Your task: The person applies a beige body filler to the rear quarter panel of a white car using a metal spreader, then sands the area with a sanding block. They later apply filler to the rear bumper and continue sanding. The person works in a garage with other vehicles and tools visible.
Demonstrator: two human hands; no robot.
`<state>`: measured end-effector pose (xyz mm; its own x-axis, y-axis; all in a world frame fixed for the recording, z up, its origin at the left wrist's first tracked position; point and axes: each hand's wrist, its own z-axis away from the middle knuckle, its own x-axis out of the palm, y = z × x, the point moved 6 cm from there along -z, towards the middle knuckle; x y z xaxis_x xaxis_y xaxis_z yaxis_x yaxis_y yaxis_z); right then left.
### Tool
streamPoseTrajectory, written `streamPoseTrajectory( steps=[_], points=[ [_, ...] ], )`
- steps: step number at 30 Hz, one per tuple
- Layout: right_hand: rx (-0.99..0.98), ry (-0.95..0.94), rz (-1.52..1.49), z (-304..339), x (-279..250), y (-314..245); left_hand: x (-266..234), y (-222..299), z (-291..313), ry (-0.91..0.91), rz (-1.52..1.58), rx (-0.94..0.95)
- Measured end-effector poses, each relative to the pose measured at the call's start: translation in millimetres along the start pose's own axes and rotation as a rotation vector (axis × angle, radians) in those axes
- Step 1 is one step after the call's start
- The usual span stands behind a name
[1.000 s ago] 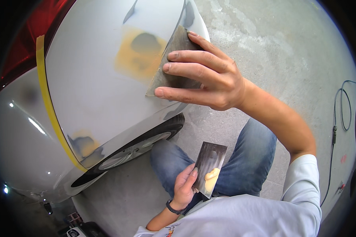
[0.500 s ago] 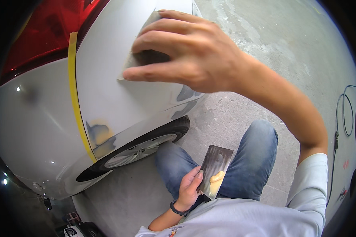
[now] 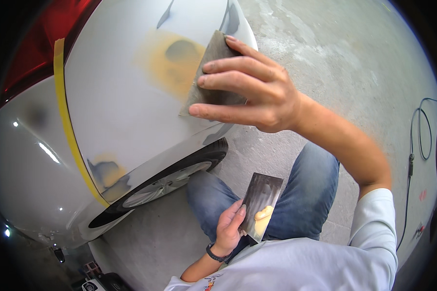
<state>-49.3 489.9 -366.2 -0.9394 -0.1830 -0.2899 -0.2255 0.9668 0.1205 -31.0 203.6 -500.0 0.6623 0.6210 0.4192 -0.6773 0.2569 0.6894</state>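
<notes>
My right hand (image 3: 252, 89) has its spread fingers pressed along a grey, flat putty spreader (image 3: 217, 68). The spreader's edge is at the white rear fender (image 3: 116, 82) of a car, beside a sanded patch (image 3: 172, 60) with a yellowish haze and a grey spot; whether it touches is hard to tell. Low before my lap, my left hand (image 3: 229, 228) grips a dark rectangular mixing plate (image 3: 257, 194) by its left edge, thumb on top. A lump of pale yellow putty (image 3: 262, 220) lies on the plate's lower right part.
Yellow masking tape (image 3: 68, 116) runs down the panel seam, left of a smaller sanded patch (image 3: 107, 174). A wheel (image 3: 167, 186) sits below the fender, close to my knees (image 3: 206, 189). At the far right a hose (image 3: 411, 165) lies on the concrete floor.
My right hand with the spreader has moved right and slightly down over the fender, uncovering the yellowish sanded patch. My left hand and the plate have hardly moved.
</notes>
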Motion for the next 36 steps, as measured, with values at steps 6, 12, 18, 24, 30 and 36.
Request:
streamPoseTrajectory(
  steps=[6, 12, 18, 24, 30, 36],
  points=[
    [0.067, 0.026, -0.017, 27.7, 2.8, -3.9, 4.1, 1.8, 3.5, 0.035, -0.025, 0.012],
    [0.050, -0.147, -0.029, -17.2, -15.3, 4.2, 4.7, 3.5, 4.5, 0.036, -0.038, 0.007],
    [-0.081, -0.069, 0.022, -72.6, 2.1, 26.8, 3.9, 1.4, 6.7, 0.065, -0.023, 0.002],
    [0.018, -0.001, -0.130, -53.1, -9.1, 26.5, 5.6, 3.7, 7.0, 0.051, -0.016, 0.025],
    [0.056, 0.045, 0.048, 8.6, -6.7, -0.7, 3.2, 5.3, 4.9, 0.049, -0.030, 0.071],
    [0.114, 0.013, -0.001, 43.3, -2.9, -4.2, 9.6, 7.5, 5.9, 0.068, -0.019, 0.137]
  ],
)
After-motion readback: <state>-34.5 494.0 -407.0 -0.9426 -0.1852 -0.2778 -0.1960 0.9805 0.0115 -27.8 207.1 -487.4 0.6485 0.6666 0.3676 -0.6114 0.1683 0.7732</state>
